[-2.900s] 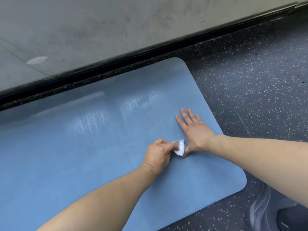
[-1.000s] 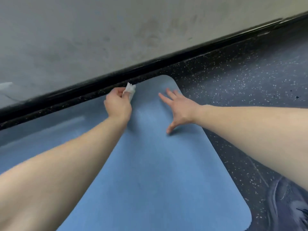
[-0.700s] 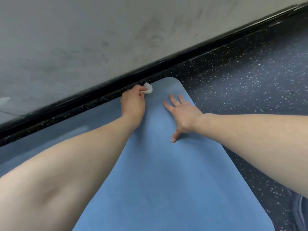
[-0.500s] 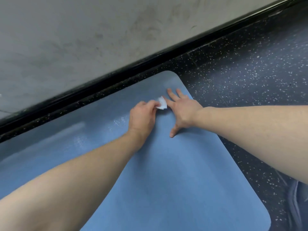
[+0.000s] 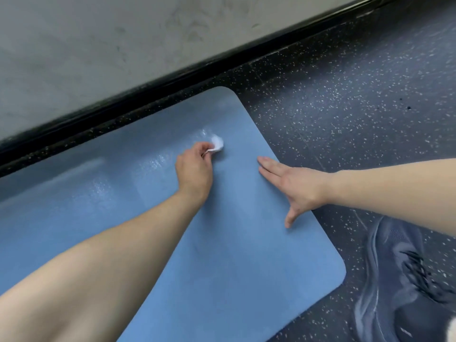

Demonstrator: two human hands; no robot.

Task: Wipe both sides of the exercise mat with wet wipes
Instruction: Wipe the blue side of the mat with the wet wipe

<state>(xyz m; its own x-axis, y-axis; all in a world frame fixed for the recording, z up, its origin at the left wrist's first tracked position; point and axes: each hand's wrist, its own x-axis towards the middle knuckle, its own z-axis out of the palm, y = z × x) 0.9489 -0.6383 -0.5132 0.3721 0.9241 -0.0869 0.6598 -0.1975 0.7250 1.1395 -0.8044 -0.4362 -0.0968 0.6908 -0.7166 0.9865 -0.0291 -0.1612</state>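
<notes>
The mat was a plain mid blue, with paler glossy streaks toward nine o'clock from the wipe, which was white. The floor at two o'clock was dark charcoal, speckled all over with small white flecks. A black strip ran along its far edge, and above that the wall was a mottled grey. At five o'clock a shoe was dark navy with pale swirling lines.

mat: 1 | wet wipe: 1 | hands: 2 | shoe: 1
</notes>
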